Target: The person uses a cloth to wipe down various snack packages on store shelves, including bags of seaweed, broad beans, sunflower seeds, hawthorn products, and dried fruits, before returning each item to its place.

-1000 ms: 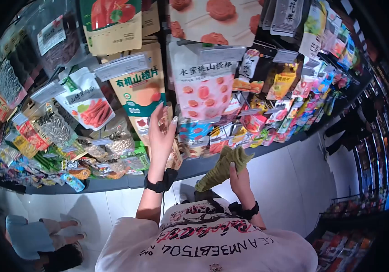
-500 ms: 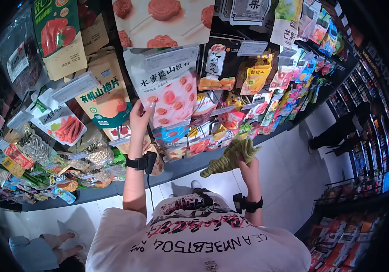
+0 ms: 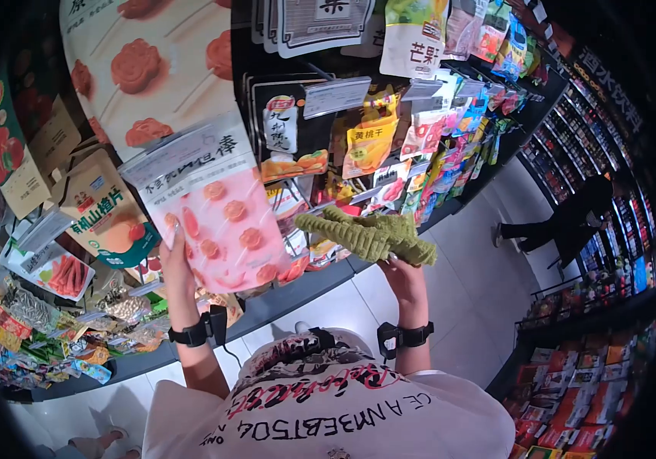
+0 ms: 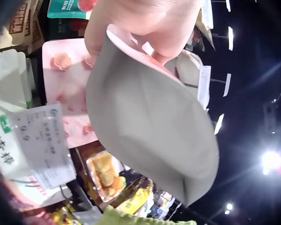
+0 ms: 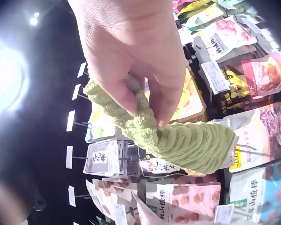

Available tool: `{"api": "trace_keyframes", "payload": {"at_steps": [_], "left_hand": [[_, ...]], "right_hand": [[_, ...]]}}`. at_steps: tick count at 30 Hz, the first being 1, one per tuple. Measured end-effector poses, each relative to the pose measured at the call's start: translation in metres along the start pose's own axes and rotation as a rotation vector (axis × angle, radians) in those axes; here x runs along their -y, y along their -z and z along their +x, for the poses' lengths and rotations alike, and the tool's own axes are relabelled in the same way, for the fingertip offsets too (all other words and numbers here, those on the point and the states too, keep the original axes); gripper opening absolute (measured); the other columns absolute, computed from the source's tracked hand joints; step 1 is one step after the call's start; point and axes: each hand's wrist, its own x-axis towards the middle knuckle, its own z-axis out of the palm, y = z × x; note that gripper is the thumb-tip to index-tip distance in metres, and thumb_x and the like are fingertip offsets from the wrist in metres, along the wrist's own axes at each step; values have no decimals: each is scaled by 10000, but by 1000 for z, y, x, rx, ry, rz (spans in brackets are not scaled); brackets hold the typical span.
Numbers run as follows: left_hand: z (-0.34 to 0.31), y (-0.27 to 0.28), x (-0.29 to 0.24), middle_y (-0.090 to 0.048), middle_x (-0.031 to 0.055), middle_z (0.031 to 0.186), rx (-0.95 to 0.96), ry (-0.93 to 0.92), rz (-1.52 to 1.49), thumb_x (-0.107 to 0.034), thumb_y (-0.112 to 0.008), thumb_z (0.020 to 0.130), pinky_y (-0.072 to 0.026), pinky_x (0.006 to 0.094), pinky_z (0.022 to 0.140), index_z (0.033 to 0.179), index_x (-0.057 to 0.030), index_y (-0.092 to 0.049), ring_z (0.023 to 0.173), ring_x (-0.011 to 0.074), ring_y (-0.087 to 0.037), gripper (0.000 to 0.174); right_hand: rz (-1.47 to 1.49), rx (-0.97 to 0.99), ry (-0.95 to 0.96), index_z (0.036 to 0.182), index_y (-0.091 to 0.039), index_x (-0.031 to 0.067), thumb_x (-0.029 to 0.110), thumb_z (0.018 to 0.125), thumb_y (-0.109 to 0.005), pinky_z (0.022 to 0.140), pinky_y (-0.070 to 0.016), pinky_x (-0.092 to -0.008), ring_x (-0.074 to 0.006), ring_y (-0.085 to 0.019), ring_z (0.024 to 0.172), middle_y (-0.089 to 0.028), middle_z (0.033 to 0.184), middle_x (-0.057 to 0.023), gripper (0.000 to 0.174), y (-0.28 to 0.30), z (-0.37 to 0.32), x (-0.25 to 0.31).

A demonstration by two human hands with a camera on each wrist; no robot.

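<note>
In the head view my left hand (image 3: 177, 264) grips the left edge of a pink and white snack pouch (image 3: 225, 222) printed with round red pieces. The pouch is tilted, its top behind a clear price tag holder (image 3: 167, 145) on the rack. From the left wrist the pouch's grey underside (image 4: 150, 122) bulges toward the camera, its pink edge between fingers and thumb. My right hand (image 3: 407, 283) pinches a green ribbed cloth (image 3: 366, 233), held out in front of the rack. In the right wrist view the bunched cloth (image 5: 192, 145) droops on both sides of the fingertips.
A large pouch with red lollipop shapes (image 3: 137, 69) hangs above. To the left is a tan pouch (image 3: 102, 210), to the right a yellow pouch (image 3: 370, 141). A person in dark clothes (image 3: 565, 214) stands in the aisle at right. Red packets (image 3: 573, 398) fill a lower rack.
My left hand has gone from reaching up in front of the tan pouch to gripping the pink pouch, which now tilts outward. The view has swung right. The right hand keeps the green cloth, now spread more sideways.
</note>
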Motion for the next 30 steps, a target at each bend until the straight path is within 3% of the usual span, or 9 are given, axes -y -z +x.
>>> {"api": "trace_keyframes", "payload": {"at_steps": [7,12,13,14,18,20,26,28,30], "left_hand": [[-42,8,-22,-468,95,1137,32,172,-239,-149,-461,847,-399,286,839,1196,-10,-358,1011,169,-477,390],[-49,3,-30,-511,79,1069,-61,88,38,-136,-460,848,-400,264,806,1144,15,-417,940,137,-502,335],[-52,-6,-31,-553,41,929,-149,5,133,-152,-468,849,-404,217,715,1070,19,-485,818,83,-506,280],[-59,-9,-36,-553,41,929,-196,-18,149,-152,-468,849,-404,217,715,1070,19,-485,818,83,-506,280],[-78,-28,-51,-476,-34,609,-235,-108,630,-174,-462,851,-321,189,473,895,30,-543,547,27,-394,224],[-80,-37,-41,-439,-16,532,-277,-210,668,-167,-462,848,-310,198,447,898,33,-542,500,36,-369,222],[-131,-47,-55,-392,-25,454,-212,39,705,-176,-470,846,-285,212,396,819,28,-554,430,35,-354,222],[-146,-28,-45,-402,-21,450,-184,159,713,-202,-473,849,-282,213,387,765,28,-539,416,38,-364,253],[-155,-20,-40,-396,-24,446,-256,255,650,-226,-472,852,-279,216,378,764,35,-538,413,34,-349,282]], "right_hand": [[82,72,3,1185,-359,54,28,737,-510,891,-350,-419,-228,-448,1052,-466,1133,-85,474,15,19,12],[149,105,-49,1166,-377,36,34,746,-504,858,-371,-374,-204,-487,978,-499,1070,-79,439,12,36,14],[89,17,-24,1149,-392,39,43,750,-506,816,-382,-346,-159,-500,858,-509,1001,-62,415,-11,35,17],[81,108,-65,1151,-387,40,54,754,-507,828,-368,-356,-158,-493,873,-501,1015,-61,415,9,42,11],[50,268,-175,1197,-345,54,84,767,-500,901,-322,-370,-207,-438,1044,-448,1142,-74,458,-3,62,-3],[-33,281,-257,1227,-317,66,101,773,-494,918,-308,-341,-211,-398,1097,-405,1203,-67,488,-3,75,-17],[-129,344,-255,1197,-327,16,84,779,-510,931,-281,-332,-204,-391,1093,-413,1177,-84,461,-56,94,-33],[-210,336,-242,1183,-351,19,137,802,-500,871,-358,-303,-175,-446,1028,-439,1140,-85,426,-89,88,-24],[-487,131,28,1136,-382,-9,122,819,-491,794,-422,-273,-160,-504,938,-477,1082,-102,359,-123,74,-20]]}}
